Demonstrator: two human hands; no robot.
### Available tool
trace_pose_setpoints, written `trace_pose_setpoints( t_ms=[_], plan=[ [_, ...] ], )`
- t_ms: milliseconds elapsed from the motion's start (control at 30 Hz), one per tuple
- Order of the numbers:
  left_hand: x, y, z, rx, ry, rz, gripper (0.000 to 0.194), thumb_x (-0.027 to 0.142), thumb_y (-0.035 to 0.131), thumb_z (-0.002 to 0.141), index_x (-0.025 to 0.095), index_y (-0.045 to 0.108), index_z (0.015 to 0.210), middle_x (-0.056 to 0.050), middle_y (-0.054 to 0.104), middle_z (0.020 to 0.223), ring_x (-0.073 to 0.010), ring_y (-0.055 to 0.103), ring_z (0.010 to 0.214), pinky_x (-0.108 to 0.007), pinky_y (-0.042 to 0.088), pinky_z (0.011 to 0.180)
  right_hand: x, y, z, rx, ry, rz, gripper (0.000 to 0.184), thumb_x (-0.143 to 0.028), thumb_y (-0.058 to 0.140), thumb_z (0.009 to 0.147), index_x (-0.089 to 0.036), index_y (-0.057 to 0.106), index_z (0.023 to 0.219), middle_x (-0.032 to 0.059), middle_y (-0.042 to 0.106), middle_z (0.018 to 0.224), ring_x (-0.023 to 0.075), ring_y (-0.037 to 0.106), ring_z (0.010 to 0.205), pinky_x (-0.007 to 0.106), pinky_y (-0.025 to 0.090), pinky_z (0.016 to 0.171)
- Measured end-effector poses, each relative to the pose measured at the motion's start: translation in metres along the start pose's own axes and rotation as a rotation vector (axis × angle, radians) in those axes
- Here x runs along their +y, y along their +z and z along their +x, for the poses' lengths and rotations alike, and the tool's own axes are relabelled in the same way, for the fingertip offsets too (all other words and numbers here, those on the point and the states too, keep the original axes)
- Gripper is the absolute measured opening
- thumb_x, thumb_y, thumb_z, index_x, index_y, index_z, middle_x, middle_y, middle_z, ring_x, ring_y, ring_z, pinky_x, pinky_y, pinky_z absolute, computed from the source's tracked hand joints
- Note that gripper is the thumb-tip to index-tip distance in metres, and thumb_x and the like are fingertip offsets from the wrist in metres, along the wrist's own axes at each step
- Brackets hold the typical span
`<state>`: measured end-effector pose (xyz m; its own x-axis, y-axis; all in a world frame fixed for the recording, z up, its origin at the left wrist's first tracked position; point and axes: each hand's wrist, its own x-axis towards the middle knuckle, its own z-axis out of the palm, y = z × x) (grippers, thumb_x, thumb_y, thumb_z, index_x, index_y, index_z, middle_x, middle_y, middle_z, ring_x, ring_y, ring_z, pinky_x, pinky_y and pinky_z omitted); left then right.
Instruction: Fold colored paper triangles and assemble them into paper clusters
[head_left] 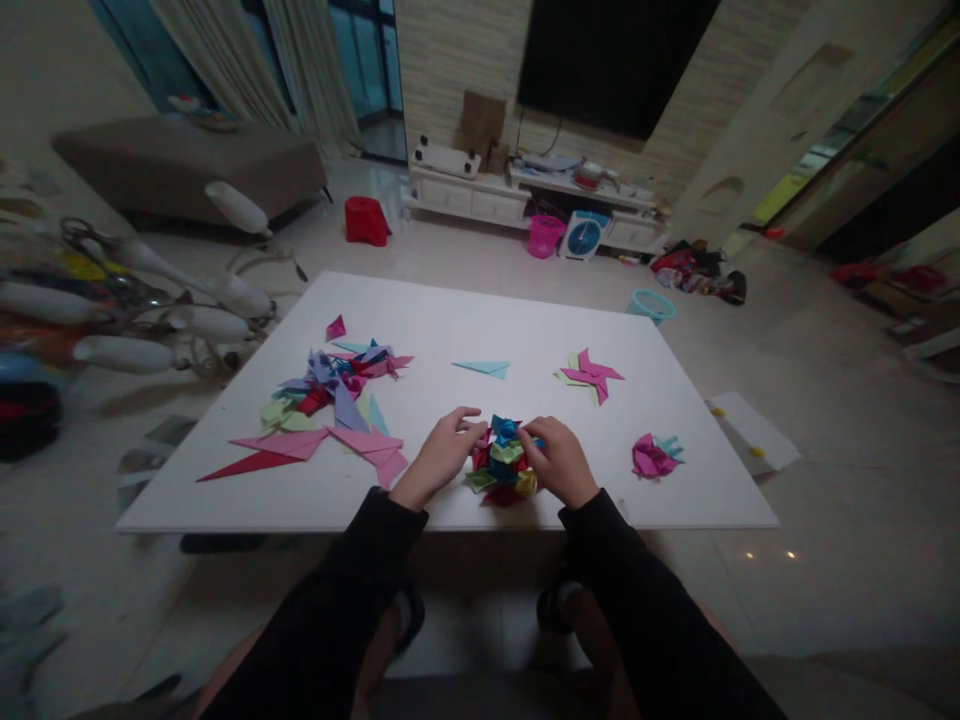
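Note:
In the head view, a cluster of folded paper flowers [504,472] in red, green, teal and yellow rests near the table's front edge. A blue paper flower [505,430] tops it. My left hand [444,450] is at the cluster's left side, its forefinger stretched out and apart from the thumb. From the right, my right hand [559,458] has bent fingers closed at the edge of the blue flower; its fingertips are partly hidden. Behind the cluster lies a light blue folded paper triangle [484,369].
On the white table [450,312], a pile of colourful folded papers [326,385] lies left. To the right are a pink and green paper pinwheel [592,376] and a pink paper flower [654,456]. A red stool [367,220] and a teal basket [652,305] stand on the floor beyond.

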<state>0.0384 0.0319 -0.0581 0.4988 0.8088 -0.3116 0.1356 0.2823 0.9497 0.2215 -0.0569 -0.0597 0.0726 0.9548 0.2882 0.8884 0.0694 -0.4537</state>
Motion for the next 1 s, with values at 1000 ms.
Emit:
trace_pose_setpoints(
  t_ms=[1000],
  plan=[
    [-0.003,0.012,0.014,0.213,0.258,0.238,0.015,0.019,0.066,0.072,0.015,0.070,0.086,-0.007,0.074,0.090,-0.0171,0.068,0.073,-0.027,0.052,0.068,0.027,-0.015,0.001,-0.109,0.256,-0.154,0.008,-0.022,0.062,0.087,-0.021,0.069,0.087,0.0038,0.072,0.091,0.0192,0.062,0.085,0.029,0.040,0.076]
  ],
)
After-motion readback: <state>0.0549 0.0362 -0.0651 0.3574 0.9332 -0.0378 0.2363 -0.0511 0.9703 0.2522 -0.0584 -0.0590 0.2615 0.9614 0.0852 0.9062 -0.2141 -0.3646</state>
